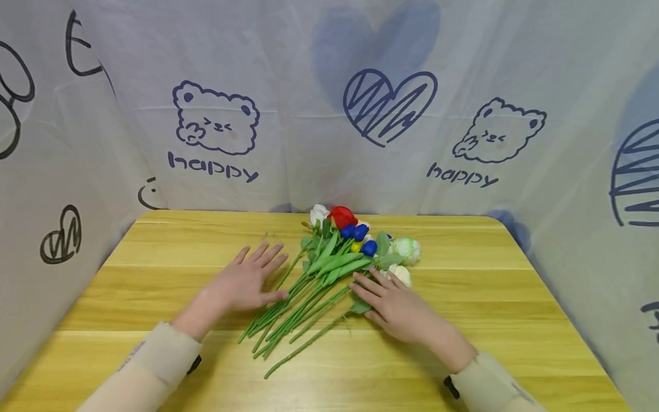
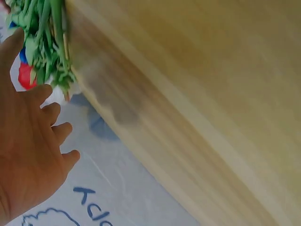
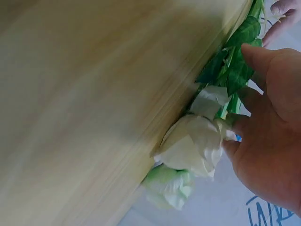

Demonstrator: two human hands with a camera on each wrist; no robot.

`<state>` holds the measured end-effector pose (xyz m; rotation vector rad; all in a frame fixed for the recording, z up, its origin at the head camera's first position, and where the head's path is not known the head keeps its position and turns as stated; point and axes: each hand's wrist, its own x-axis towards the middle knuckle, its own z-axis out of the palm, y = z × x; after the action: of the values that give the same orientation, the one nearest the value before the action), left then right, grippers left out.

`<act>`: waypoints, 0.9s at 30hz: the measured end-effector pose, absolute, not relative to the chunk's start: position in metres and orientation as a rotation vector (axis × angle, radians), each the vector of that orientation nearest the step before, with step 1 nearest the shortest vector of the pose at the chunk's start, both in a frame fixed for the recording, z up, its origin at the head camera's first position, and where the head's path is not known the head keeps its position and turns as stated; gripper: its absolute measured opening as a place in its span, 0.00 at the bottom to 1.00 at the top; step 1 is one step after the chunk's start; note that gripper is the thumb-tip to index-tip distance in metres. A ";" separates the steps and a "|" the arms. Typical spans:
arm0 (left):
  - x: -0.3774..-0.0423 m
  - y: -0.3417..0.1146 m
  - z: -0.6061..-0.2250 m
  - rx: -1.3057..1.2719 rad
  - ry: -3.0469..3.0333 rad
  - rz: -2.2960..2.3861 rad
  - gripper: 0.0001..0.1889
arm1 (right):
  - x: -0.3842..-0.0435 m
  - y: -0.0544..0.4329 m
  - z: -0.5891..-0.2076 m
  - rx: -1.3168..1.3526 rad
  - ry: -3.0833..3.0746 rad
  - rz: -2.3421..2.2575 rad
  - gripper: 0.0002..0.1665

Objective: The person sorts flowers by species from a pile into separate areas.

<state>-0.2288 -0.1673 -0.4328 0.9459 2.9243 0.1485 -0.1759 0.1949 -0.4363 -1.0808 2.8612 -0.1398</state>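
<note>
A loose bunch of artificial flowers lies on the table, its green stems (image 1: 304, 309) fanned toward the near left. Its blooms include a red rose (image 1: 342, 217), a white rose (image 1: 319, 214), several blue tulips (image 1: 361, 232) and a pale green rose (image 1: 407, 250). My left hand (image 1: 251, 278) is spread at the left of the stems, thumb over them, holding nothing. On the other side my right hand (image 1: 401, 309) reaches over the leaves with straight fingers, beside a cream rose (image 3: 193, 146). In the left wrist view, the left palm (image 2: 33, 150) shows with its fingers extended.
The flowers rest on a wooden table (image 1: 463, 286) with rounded far corners. Behind it hangs a pale cloth (image 1: 304, 160) printed with bears, hearts and "happy", and the cloth continues along both sides.
</note>
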 end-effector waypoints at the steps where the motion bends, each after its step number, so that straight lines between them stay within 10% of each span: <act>1: -0.228 -0.165 -0.433 0.957 2.910 0.140 0.47 | -0.176 0.193 -0.437 -1.086 2.860 -0.126 0.36; 27: -0.209 -0.130 -0.438 1.012 2.782 0.049 0.46 | -0.183 0.194 -0.437 -1.160 3.248 -0.129 0.25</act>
<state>-0.2094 -0.1296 -0.4381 1.0124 2.7822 0.0493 -0.1834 0.1943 -0.4368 -1.1604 3.2481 -0.1288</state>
